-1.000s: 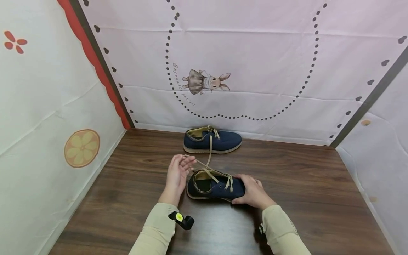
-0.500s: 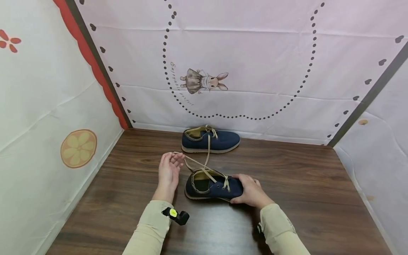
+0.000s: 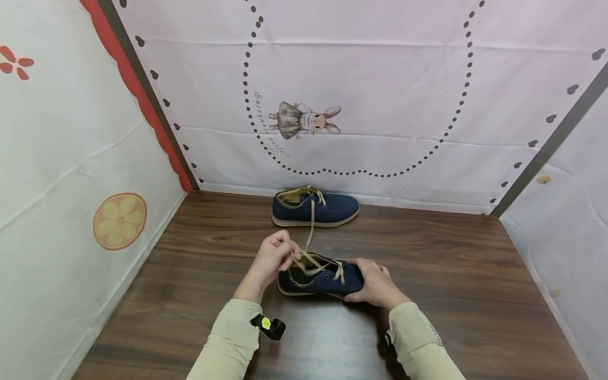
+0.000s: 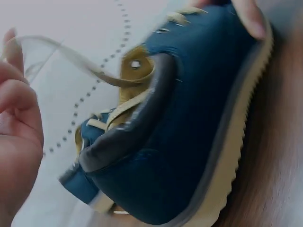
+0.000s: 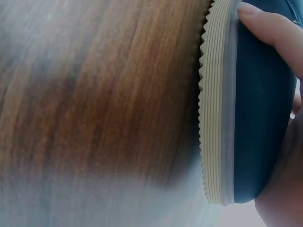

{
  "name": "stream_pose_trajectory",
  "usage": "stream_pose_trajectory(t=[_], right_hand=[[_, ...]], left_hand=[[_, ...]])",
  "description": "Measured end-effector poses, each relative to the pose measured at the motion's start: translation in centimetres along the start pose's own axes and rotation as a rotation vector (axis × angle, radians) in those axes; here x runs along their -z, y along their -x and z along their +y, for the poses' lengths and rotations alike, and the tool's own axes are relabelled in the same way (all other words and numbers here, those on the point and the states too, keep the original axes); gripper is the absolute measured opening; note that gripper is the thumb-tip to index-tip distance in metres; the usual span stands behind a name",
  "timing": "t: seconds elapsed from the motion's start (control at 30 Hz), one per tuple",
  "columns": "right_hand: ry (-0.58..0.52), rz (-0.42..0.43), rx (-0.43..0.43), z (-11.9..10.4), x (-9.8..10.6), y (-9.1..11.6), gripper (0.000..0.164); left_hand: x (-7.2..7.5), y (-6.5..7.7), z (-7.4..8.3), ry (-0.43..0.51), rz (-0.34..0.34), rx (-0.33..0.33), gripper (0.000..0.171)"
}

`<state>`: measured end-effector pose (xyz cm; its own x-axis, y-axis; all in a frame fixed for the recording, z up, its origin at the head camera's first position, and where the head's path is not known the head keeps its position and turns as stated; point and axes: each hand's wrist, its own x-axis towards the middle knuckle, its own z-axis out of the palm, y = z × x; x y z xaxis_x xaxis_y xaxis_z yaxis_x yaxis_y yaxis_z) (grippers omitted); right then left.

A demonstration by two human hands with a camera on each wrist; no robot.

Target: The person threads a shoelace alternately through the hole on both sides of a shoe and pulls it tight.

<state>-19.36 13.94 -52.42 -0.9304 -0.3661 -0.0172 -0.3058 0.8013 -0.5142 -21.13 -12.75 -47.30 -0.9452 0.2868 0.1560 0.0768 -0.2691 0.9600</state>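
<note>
A navy canvas shoe (image 3: 309,287) with a tan lining sits upright on the wooden surface, its toe to the right. My right hand (image 3: 375,285) grips its toe; in the right wrist view the thumb (image 5: 260,21) lies along the upper by the ribbed sole (image 5: 215,104). Over the heel end, my left hand (image 3: 275,256) pinches a beige shoelace (image 3: 311,272), which droops in a slack curve above the shoe's opening. The left wrist view has that lace (image 4: 71,54) running from the fingertips to the eyelets. Part of the lacing further forward stays threaded across the tongue.
A matching navy shoe (image 3: 332,208) stands behind, against the printed cloth wall (image 3: 389,105). Another lace length (image 3: 312,224) hangs between the two shoes. Cloth walls border the wooden surface (image 3: 456,295) at left, back and right.
My left hand first drew the lace leftward, then came back right and turned over toward the shoe's opening. The lace went from taut to slack. My right hand keeps its grip on the toe.
</note>
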Motion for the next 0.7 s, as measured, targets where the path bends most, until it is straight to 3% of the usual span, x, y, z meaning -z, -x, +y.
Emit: stream_pose_trajectory(t=[0.2,0.3,0.43,0.57,0.7], right_hand=[[-0.002,0.006,-0.010,0.0,-0.2,-0.1,0.085],[0.009,0.004,-0.008,0.1,-0.3,-0.1,0.085],[0.010,0.003,-0.006,0.1,-0.3,-0.1,0.085],[0.009,0.001,-0.014,0.0,-0.3,-0.1,0.084],[0.007,-0.008,-0.023,-0.1,-0.2,-0.1,0.084]], left_hand=[[-1.5,-0.3,-1.1,-0.518,-0.116,0.085,0.007],[-1.9,-0.2,-1.8,-0.746,-0.188,0.080,0.013],[-2.3,-0.2,-2.2,-1.018,-0.242,0.024,0.009],[-2.7,-0.2,-2.2,-1.168,-0.270,-0.047,0.006],[-3.0,-0.2,-2.2,-1.169,-0.280,-0.043,0.010]])
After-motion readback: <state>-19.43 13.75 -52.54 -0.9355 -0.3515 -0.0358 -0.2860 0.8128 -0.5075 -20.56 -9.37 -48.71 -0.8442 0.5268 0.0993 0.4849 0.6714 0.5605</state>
